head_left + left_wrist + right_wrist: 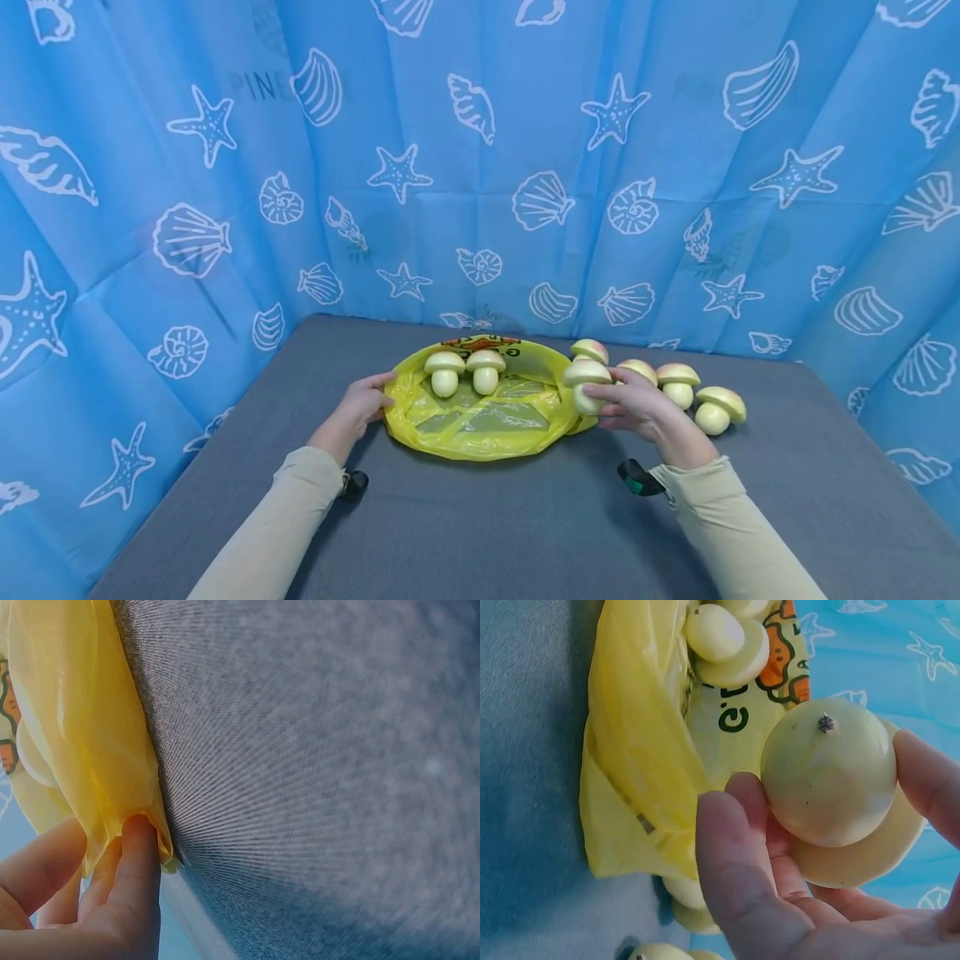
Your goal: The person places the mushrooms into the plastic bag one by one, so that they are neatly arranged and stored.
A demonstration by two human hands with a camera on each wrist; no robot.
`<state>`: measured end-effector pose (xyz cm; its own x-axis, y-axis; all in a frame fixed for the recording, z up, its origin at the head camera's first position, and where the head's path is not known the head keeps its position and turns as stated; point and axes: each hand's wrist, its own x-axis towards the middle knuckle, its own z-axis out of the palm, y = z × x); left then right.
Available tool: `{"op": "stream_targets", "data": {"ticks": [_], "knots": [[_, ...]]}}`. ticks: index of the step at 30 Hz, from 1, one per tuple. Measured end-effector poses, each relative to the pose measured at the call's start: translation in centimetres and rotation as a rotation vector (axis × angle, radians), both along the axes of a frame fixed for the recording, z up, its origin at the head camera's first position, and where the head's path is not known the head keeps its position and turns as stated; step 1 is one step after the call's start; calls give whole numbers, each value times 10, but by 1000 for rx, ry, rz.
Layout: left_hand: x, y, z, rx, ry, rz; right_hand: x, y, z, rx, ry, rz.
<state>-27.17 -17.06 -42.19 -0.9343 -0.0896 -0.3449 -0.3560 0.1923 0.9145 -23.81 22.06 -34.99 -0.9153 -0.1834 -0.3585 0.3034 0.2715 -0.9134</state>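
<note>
A yellow plastic bag (472,450) lies on its side with its wide mouth facing me. Two toy mushrooms, one on the left (445,379) and one on the right (486,375), stand inside it near the back. At the bag's left rim, my left hand (363,406) holds the plastic between thumb and fingers; the left wrist view shows the fingertips (139,832) against its folded edge. My right hand (641,404) grips another pale mushroom (829,776) with a pinkish cap, beside the bag's right rim. Its stem end faces the right wrist camera.
Several more toy mushrooms lie right of the bag, among them one behind my hand (590,350), one upright (677,383) and one tipped over (718,410). They stand on a grey cloth-covered table (480,533). A blue shell-print curtain (480,167) closes off the back and sides.
</note>
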Motion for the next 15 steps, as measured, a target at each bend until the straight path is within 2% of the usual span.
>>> {"op": "stream_targets", "data": {"ticks": [15], "knots": [[2,0,-1,3,3,0,-6,-19,-1,-104,-21,36]]}}
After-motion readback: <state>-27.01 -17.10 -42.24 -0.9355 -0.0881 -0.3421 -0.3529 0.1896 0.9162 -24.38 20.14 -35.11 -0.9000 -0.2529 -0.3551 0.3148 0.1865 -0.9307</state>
